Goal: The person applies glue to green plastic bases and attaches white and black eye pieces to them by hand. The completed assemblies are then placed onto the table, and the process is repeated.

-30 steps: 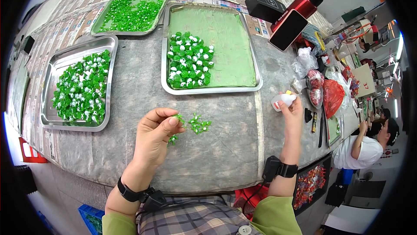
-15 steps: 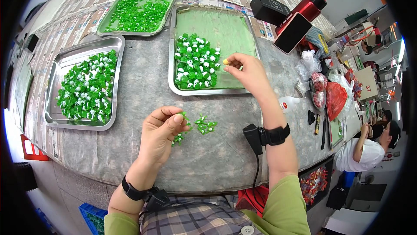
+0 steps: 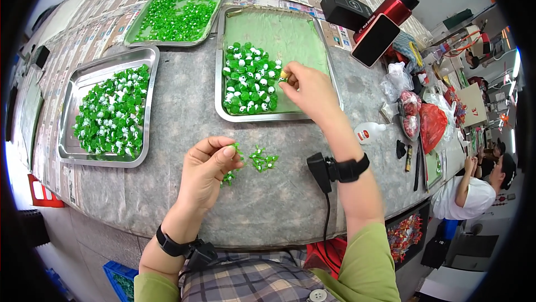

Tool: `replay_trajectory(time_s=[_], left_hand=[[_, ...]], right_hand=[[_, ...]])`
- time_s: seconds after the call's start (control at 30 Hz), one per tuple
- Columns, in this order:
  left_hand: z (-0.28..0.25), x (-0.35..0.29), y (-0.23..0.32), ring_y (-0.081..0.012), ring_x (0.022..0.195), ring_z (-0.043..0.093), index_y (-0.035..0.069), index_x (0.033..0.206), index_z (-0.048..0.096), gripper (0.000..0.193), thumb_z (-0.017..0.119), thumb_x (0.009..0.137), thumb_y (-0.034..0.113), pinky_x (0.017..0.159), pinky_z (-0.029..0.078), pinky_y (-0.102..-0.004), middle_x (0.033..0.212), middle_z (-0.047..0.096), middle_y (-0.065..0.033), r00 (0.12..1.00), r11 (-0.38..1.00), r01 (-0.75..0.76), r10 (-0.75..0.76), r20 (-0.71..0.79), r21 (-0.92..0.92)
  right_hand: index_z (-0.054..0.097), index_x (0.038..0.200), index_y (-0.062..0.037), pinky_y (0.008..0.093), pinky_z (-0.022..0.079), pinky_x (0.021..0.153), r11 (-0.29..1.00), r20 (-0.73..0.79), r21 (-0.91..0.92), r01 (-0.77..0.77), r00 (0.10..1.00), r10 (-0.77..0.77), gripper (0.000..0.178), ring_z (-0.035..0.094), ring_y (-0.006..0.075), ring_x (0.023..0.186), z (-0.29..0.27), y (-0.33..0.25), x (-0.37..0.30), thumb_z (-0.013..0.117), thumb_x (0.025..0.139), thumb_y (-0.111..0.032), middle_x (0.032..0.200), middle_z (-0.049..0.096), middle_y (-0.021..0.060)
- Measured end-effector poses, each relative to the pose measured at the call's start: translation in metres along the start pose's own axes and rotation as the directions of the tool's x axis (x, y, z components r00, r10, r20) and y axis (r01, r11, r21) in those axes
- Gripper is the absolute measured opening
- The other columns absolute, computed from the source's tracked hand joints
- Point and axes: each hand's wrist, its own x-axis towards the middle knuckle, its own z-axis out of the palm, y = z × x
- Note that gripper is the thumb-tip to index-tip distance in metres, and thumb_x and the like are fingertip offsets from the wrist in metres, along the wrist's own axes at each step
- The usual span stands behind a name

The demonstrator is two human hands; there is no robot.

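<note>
My left hand (image 3: 205, 171) hovers low over the grey table cover, its thumb and forefinger pinching a small green plastic piece (image 3: 238, 149). Just right of those fingers lies a little cluster of green pieces (image 3: 261, 159) with white specks, and more rest partly hidden beneath the hand. My right hand (image 3: 306, 85) is over the green-lined metal tray (image 3: 290, 34), at the right edge of a pile of green beads with white eye-like parts (image 3: 251, 81). Its yellow-covered fingertip and thumb close on a small green and white bead, mostly hidden by the fingers.
A second metal tray (image 3: 70, 129) of green and white beads stands at left, a third tray (image 3: 134, 37) of green pieces behind. To the right are a black box (image 3: 343, 9), red bottle (image 3: 399, 5), phone (image 3: 376, 41), white bottle (image 3: 368, 132) and red bag (image 3: 432, 126). Another person (image 3: 466, 193) sits far right.
My right hand has shifted slightly left, bringing its fingertips to the edge of the bead pile. My left hand keeps its pinch in the same place.
</note>
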Motion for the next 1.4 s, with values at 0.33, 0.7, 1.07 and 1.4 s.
replay_trajectory(time_s=[0.33, 0.7, 1.07, 1.4], left_hand=[[0.003, -0.005, 0.000, -0.0121, 0.070, 0.056, 0.003, 0.086, 0.055, 0.012, 0.057, 0.075, 0.009, 0.062, 0.048, -0.0246, 0.079, 0.058, -0.0061, 0.992, 0.996, 0.086, -0.087, 0.092, 0.007], [0.004, -0.005, -0.003, -0.0130, 0.070, 0.057, 0.003, 0.086, 0.054, 0.013, 0.057, 0.075, 0.009, 0.062, 0.049, -0.0248, 0.079, 0.059, -0.0070, 0.994, 0.997, 0.069, -0.071, 0.084, 0.019], [0.003, -0.005, -0.003, -0.0131, 0.071, 0.057, 0.002, 0.087, 0.053, 0.014, 0.057, 0.075, 0.010, 0.062, 0.049, -0.0246, 0.079, 0.059, -0.0076, 0.996, 0.999, 0.042, -0.042, 0.083, 0.010], [0.004, -0.006, -0.002, -0.0125, 0.071, 0.057, 0.003, 0.087, 0.053, 0.013, 0.056, 0.076, 0.009, 0.063, 0.049, -0.0244, 0.079, 0.059, -0.0071, 0.996, 0.998, 0.054, -0.053, 0.069, -0.012]], right_hand=[[0.051, 0.089, -0.0008, 0.0225, 0.043, 0.068, 0.570, 0.222, 0.808, -0.149, 0.973, -0.061, 0.019, 0.053, 0.0088, 0.073, 0.006, -0.057, -0.092, 0.057, 0.071, -0.001, 0.080, 0.055, 0.0025], [0.050, 0.094, 0.0010, 0.0223, 0.042, 0.072, 0.360, 0.227, 0.906, -0.220, 0.974, 0.023, 0.022, 0.053, 0.0100, 0.079, 0.016, -0.061, -0.100, 0.057, 0.074, -0.003, 0.085, 0.055, 0.0038], [0.055, 0.089, 0.0019, 0.0217, 0.044, 0.067, 0.402, 0.250, 0.873, -0.275, 0.962, 0.113, 0.021, 0.056, 0.0101, 0.076, 0.013, -0.062, -0.102, 0.061, 0.071, -0.007, 0.082, 0.059, 0.0059], [0.055, 0.091, 0.0015, 0.0216, 0.045, 0.070, 0.378, 0.206, 0.892, -0.248, 0.967, 0.148, 0.021, 0.056, 0.0097, 0.076, 0.015, -0.068, -0.104, 0.061, 0.072, -0.006, 0.083, 0.059, 0.0062]])
